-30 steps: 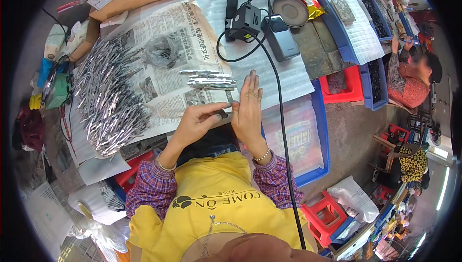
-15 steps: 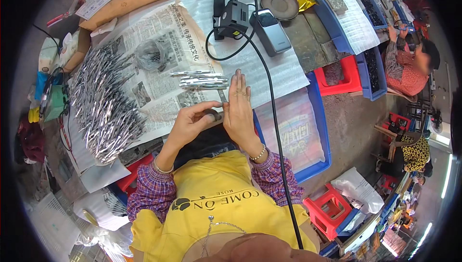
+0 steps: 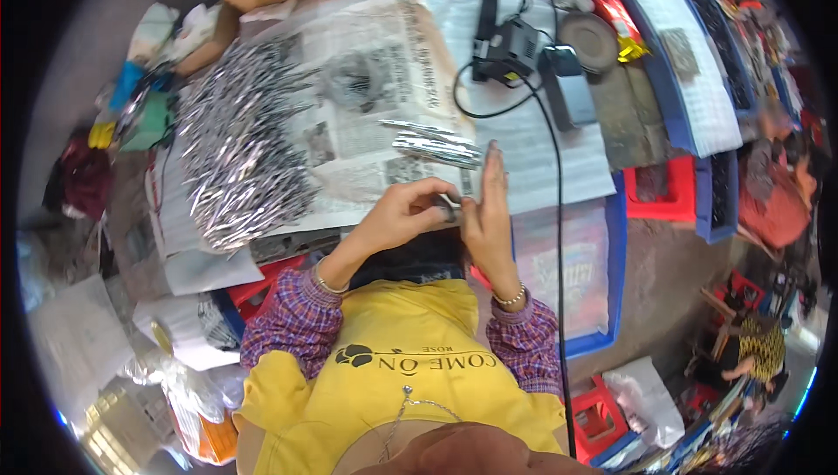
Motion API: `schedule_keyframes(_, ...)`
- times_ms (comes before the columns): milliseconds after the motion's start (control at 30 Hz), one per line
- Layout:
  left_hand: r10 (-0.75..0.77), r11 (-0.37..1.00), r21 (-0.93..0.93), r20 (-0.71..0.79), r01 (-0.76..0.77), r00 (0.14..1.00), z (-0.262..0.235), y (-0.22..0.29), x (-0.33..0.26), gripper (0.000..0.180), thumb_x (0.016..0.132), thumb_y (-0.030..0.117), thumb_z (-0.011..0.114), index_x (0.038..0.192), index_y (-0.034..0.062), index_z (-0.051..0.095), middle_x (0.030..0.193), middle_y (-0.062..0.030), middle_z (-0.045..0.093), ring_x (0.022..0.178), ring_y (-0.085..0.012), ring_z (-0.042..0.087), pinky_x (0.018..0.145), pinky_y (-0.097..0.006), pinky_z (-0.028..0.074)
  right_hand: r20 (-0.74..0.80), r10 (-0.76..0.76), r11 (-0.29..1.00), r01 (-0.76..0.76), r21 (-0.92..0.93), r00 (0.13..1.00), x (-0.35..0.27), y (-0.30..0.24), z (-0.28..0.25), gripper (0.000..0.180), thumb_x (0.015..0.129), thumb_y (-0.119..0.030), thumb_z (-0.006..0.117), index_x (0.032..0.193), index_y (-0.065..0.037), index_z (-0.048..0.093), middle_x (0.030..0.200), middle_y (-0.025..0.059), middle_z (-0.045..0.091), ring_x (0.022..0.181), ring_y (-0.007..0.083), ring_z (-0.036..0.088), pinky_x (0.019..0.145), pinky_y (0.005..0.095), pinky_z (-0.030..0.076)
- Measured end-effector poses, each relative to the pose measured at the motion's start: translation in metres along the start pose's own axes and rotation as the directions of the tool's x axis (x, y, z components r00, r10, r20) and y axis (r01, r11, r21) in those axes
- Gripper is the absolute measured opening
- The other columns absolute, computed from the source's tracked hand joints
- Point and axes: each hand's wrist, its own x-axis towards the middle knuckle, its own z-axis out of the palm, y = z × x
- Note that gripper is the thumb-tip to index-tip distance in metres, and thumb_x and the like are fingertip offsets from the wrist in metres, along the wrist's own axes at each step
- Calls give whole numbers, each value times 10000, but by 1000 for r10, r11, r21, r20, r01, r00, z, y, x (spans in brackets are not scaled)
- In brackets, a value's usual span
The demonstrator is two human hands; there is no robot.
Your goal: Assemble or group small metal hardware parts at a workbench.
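The left hand [image 3: 403, 216] curls its fingers into a pinch on a small silvery metal piece [image 3: 449, 205], held just above the newspaper [image 3: 367, 117]. The right hand [image 3: 485, 213] stands flat and edge-up, fingers straight and pressed together, its palm touching the piece from the other side. Just beyond the fingertips lies a neat bundle of shiny metal strips [image 3: 436, 145]; a big loose heap of the same glinting strips [image 3: 236, 143] spreads well to the left.
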Motion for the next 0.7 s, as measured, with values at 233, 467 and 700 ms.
schedule_keyframes(233, 260, 840, 539, -314, -53, 913, -54, 39, 4, 240, 761, 44, 581, 995, 27, 632, 877, -60, 655, 711, -106, 597, 644, -232, 469, -71, 23, 976, -7, 216, 997, 5, 4, -1, 482, 816, 62, 408, 1291, -18, 429, 1367, 196, 371, 1275, 354, 339, 1030, 373, 282)
schedule_keyframes(467, 588, 359, 928, -306, 98, 748, -112, 26, 56, 251, 721, 50, 576, 964, 41, 638, 907, -128, 622, 851, -300, 575, 743, -357, 455, -87, -36, 985, 50, 166, 996, 3, 7, -2, 331, 749, 79, 545, 1026, -69, 650, 1232, 148, 526, 1186, 328, 453, 906, 343, 413)
schedule_keyframes(700, 614, 344, 927, -345, 153, 710, -118, 9, 64, 142, 720, 56, 583, 849, 57, 643, 804, -119, 580, 815, -309, 553, 734, -385, 449, -134, 7, 1000, -7, -5, 991, 7, 14, -3, 265, 708, 13, 624, 967, -39, 636, 1116, 130, 567, 942, 305, 534, 803, 364, 435)
